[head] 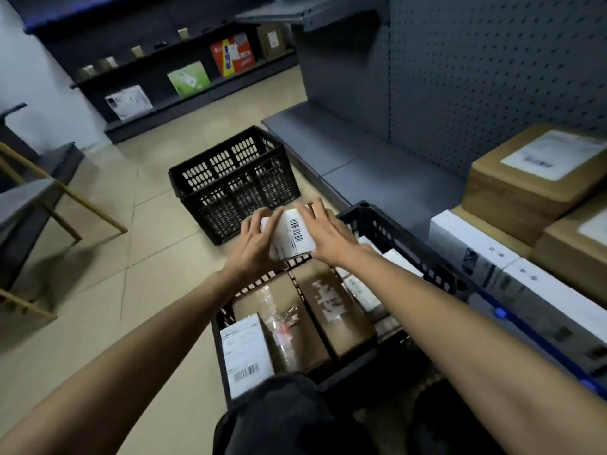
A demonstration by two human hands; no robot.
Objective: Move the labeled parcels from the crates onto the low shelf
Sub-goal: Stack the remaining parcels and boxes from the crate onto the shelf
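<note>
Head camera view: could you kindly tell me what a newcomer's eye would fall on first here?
First, the white parcel with a barcode label, held between the left hand and right hand at centre, above the near crate packed with brown and white parcels. Next, the black crate on the tiled floor beyond, and the brown boxes stacked on the low shelf at right.

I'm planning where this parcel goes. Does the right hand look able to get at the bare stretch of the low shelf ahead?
Probably yes: the right hand, holding the white parcel with the left hand over the near crate, has the low shelf just ahead to its right, nothing standing between.
</note>
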